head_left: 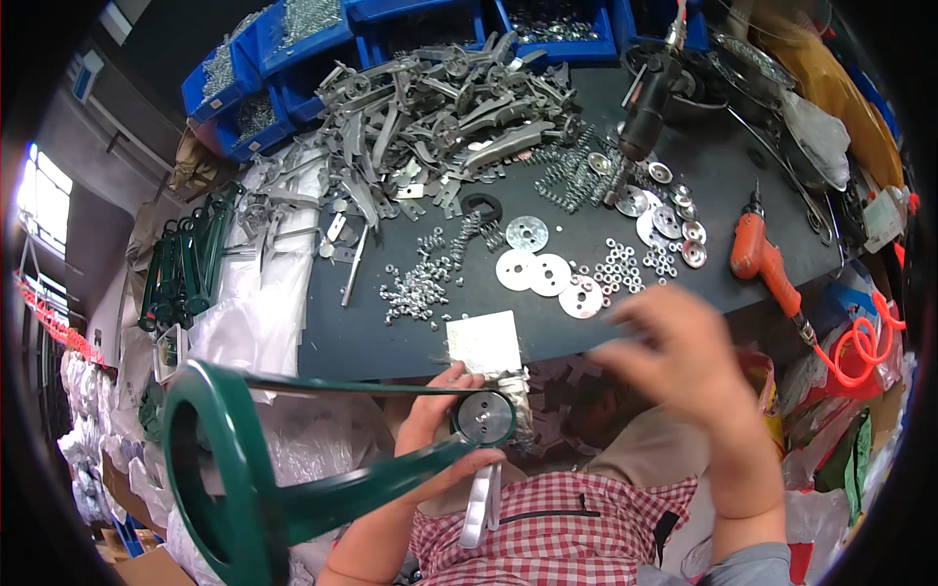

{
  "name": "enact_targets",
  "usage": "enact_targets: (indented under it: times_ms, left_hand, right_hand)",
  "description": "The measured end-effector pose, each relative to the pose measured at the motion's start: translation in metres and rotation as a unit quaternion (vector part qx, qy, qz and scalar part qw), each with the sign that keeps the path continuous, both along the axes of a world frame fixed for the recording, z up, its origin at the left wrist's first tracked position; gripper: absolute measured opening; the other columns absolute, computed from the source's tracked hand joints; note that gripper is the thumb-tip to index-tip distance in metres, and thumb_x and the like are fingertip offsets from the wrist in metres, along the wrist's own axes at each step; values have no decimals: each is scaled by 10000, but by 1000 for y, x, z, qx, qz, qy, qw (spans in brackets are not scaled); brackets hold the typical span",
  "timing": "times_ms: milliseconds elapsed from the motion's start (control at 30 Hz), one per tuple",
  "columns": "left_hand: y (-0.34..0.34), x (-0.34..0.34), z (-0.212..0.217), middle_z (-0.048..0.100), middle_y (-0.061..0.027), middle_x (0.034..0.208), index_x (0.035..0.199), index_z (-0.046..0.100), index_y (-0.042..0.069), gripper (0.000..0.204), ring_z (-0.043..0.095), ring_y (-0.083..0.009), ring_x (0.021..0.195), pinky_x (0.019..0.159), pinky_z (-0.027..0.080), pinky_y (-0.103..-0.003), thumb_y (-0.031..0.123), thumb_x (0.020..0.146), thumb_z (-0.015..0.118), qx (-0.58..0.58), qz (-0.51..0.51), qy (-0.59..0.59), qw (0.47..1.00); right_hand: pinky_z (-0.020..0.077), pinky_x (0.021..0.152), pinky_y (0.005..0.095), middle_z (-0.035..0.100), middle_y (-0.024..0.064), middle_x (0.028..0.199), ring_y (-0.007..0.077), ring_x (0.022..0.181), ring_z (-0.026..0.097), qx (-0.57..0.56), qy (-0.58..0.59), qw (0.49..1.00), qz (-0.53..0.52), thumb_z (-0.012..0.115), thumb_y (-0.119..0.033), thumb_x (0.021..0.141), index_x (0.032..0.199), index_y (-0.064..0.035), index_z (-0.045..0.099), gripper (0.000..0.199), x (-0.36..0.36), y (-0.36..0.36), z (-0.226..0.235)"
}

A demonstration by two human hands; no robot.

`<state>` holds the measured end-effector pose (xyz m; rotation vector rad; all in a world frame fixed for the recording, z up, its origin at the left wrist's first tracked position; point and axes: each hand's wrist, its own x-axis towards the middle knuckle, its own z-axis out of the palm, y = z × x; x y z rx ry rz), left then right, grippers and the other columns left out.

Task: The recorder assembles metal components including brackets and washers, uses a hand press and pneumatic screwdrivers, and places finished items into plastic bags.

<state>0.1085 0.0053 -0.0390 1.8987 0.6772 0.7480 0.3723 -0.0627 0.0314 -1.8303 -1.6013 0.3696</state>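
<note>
My left hand [435, 430] is closed round the narrow end of a green painted metal frame [362, 488], held in front of my lap. The frame's big oval loop reaches out to the left. At the gripped end sits a round silver disc [486, 418] with small holes. A shiny metal lever [476, 508] hangs below that end. My right hand [669, 347] is raised off the table edge, slightly blurred, its thumb and fingers apart with nothing visible between them. Nearest to it lie small nuts [618, 269] and flat round plates [581, 297]. A white pad [484, 342] lies at the table edge beyond the disc.
Grey metal levers [440, 117] are heaped at the back before blue bins [313, 24]. Springs [572, 176] and small fasteners [415, 288] lie nearer. A black power screwdriver [650, 112] hangs over the table; an orange one [762, 256] lies right. More green frames [191, 259] stand left.
</note>
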Motion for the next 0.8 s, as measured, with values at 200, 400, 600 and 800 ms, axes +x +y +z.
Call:
enact_targets:
  times_ms: [200, 400, 600, 800]
  left_hand:
    - [32, -31, 10, 555, -151, 1127, 1115, 530, -4, 478, 496, -266, 1116, 959, 370, -375, 82, 680, 708, 53, 33, 42, 997]
    - [89, 10, 23, 623, -113, 879, 865, 644, 22, 171, 580, -267, 870, 778, 451, -356, 21, 694, 638, 201, 80, 34, 976]
    - [113, 63, 12, 593, -22, 755, 767, 655, 90, 100, 537, -218, 751, 651, 419, -341, 92, 667, 665, 459, 88, 135, 873]
    - [112, 77, 7, 552, -17, 708, 661, 613, 90, 39, 514, -215, 740, 620, 389, -339, 77, 629, 630, 515, 81, 211, 827]
  right_hand:
    - [432, 749, 326, 502, 125, 918, 268, 825, 520, 85, -342, 889, -292, 656, -132, 744, 1099, -55, 551, 378, 164, -96, -53]
    - [432, 751, 374, 493, 148, 897, 320, 830, 517, 30, -340, 906, -249, 616, -142, 783, 1226, -64, 462, 476, 178, -99, -69]
    - [457, 631, 318, 570, 152, 990, 239, 639, 529, 66, -140, 947, -282, 527, -193, 881, 1238, -35, 412, 407, 155, -92, -48]
    - [452, 592, 266, 539, 75, 876, 131, 694, 527, 291, 462, 824, -151, 539, -236, 879, 1233, -43, 376, 435, 33, -97, -47]
